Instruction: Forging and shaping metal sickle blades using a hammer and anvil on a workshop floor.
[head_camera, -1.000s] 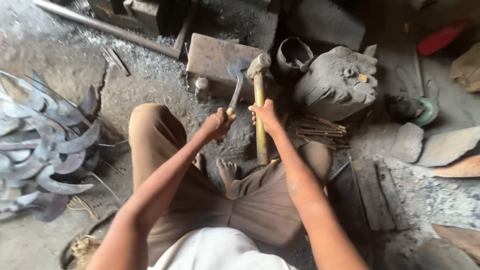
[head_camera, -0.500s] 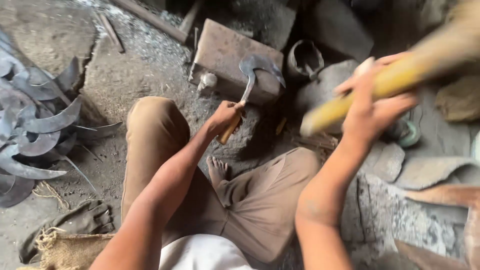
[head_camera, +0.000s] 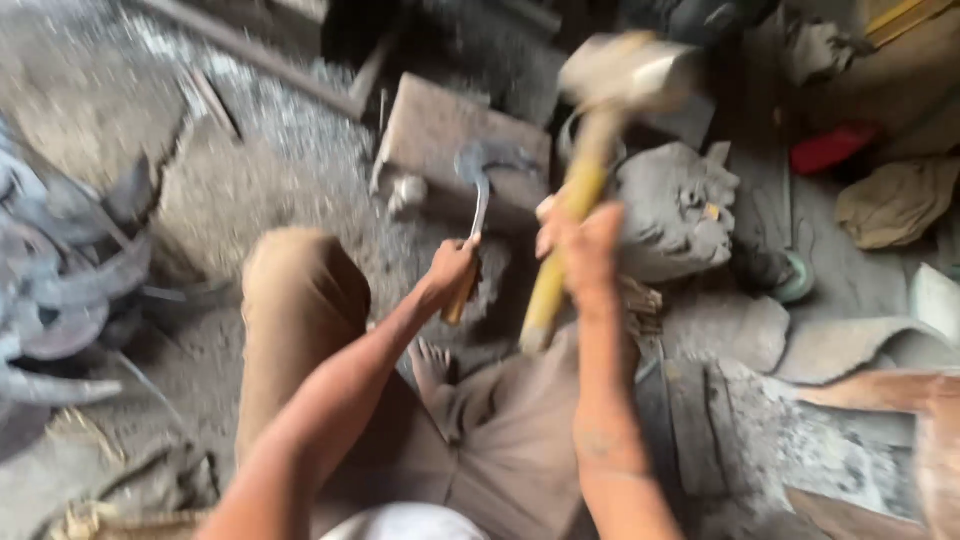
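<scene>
A person sits on a dirt floor (head_camera: 230, 200), seen from above, knees spread in brown trousers, one bare foot (head_camera: 430, 365) showing between the legs.

The left hand (head_camera: 452, 272) is closed around the wooden grip of a curved sickle (head_camera: 478, 185). The sickle's blade lies on a flat rusty metal block (head_camera: 440, 130) that sits on the floor straight ahead of the person, with the hooked tip reaching toward the block's right edge.

The right hand (head_camera: 585, 245) is wrapped tightly around the yellow wooden handle of a hammer (head_camera: 600, 130). The hammer's pale head is raised above the right end of the block and is blurred.

Just right of the block stands a lumpy grey mound (head_camera: 675, 210), its material unclear. Beyond it, near the right edge of the floor, lie a red object (head_camera: 835, 150), a crumpled tan cloth (head_camera: 895, 200) and flat grey slabs (head_camera: 840, 345). At the far left of the floor lies a heap of dark curved blades (head_camera: 60, 290). A long metal rod (head_camera: 250, 55) lies along the floor behind the block.
</scene>
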